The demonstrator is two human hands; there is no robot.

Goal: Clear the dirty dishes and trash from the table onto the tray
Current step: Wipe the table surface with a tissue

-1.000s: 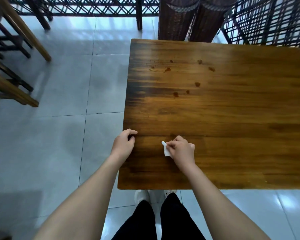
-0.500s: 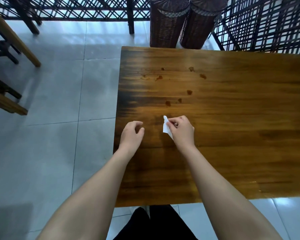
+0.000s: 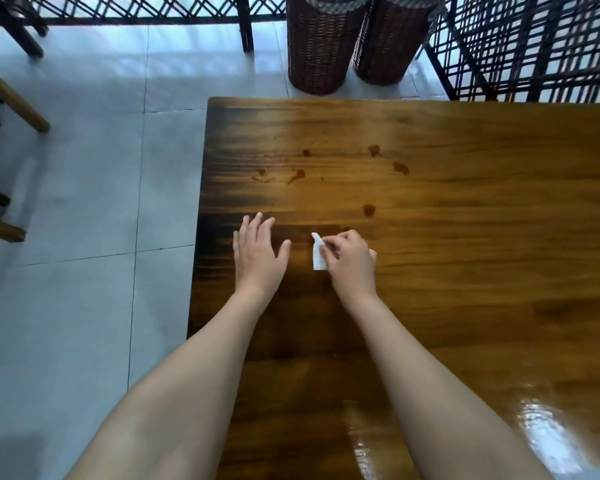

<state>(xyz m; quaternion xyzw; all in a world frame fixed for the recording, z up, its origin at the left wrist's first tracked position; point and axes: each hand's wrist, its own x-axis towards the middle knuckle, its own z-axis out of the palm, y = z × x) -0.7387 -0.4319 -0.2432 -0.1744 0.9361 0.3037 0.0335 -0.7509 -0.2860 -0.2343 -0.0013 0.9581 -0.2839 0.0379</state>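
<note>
We see no dishes and no tray, so we think most of the clearing is done. What is left is a small white paper (image 3: 317, 259) in the middle of the frame and some brown spots (image 3: 369, 209) on the tabletop (image 3: 465, 237) above it. The paper looks thin and folded; our right hand (image 3: 352, 258) pinches it with curled fingers, and our left hand (image 3: 258, 252) beside it has fingers spread and holds nothing.

On the one wooden worktop (image 3: 465, 271): one small piece of white tissue (image 3: 316, 259) and six dark stains (image 3: 369, 209) counted plainly, with maybe a seventh half hidden at the right grip (image 3: 352, 261). Two grips in all, counting also the left grip (image 3: 257, 258). Beyond the far edge, two tall wicker baskets (image 3: 317, 46).
</note>
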